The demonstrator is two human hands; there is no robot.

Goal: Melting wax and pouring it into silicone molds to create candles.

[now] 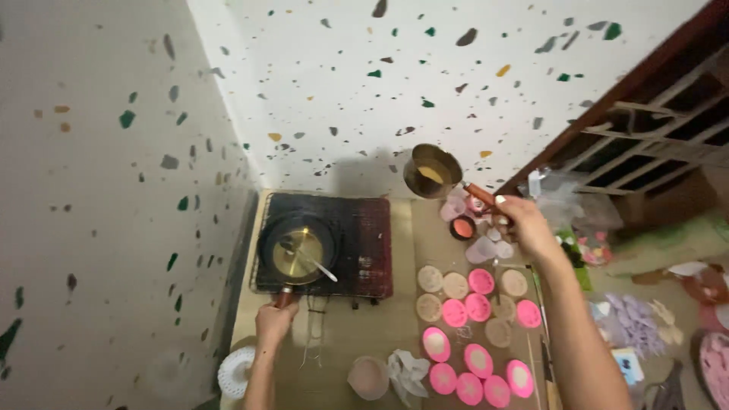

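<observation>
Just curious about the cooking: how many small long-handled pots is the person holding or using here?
2. One pot sits on the dark stove, its handle gripped by the left hand. The raised pot is held by the right hand above the table.

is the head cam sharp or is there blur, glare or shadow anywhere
Head view: soft all over, the right hand and its raised small pot slightly motion-blurred; that pot casts a dim shadow on the speckled wall; liquid in the pan held by the left hand glints; edges bend from the wide lens.
</observation>
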